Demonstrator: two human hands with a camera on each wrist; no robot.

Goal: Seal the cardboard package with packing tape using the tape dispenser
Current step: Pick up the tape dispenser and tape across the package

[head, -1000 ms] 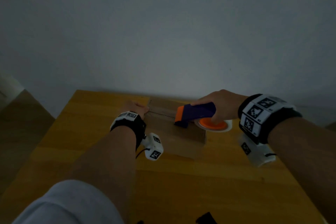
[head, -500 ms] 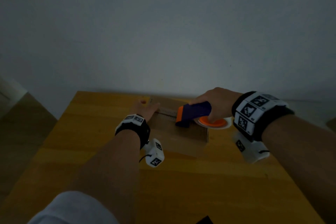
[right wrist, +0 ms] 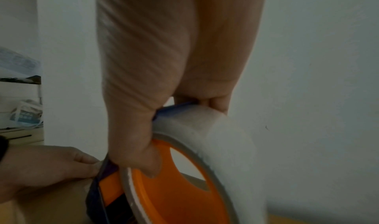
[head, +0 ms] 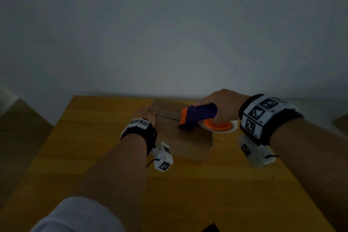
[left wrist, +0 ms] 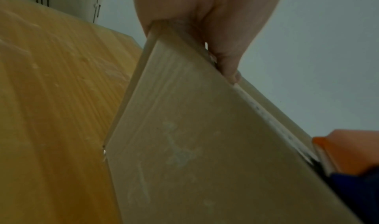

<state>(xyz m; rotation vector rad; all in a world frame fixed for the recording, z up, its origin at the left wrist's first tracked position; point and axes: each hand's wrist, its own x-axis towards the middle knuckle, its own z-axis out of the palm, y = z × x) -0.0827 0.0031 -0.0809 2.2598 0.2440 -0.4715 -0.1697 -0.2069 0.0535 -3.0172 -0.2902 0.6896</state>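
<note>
A brown cardboard box [head: 188,137] lies at the far side of the wooden table [head: 90,156]. My left hand [head: 147,112] holds the box's left end, thumb [left wrist: 227,62] lying on top along the centre seam [left wrist: 264,112]; its other fingers are hidden. My right hand [head: 224,101] grips the blue and orange tape dispenser [head: 197,116]. The dispenser's orange nose [left wrist: 344,149] rests on the seam near the box's middle. Its white tape roll [right wrist: 225,138] with an orange hub [head: 218,125] hangs over the box's right end. The left hand [right wrist: 47,166] sits just left of the dispenser.
A plain wall stands right behind the table's far edge. A small dark object [head: 211,229] pokes in at the near edge. A shelf with a bag [right wrist: 24,114] stands off to the left, a white cabinet [left wrist: 82,0] beyond the table.
My left hand has shifted a little and settled on the box's left end. The dispenser stays at about the same place on the seam.
</note>
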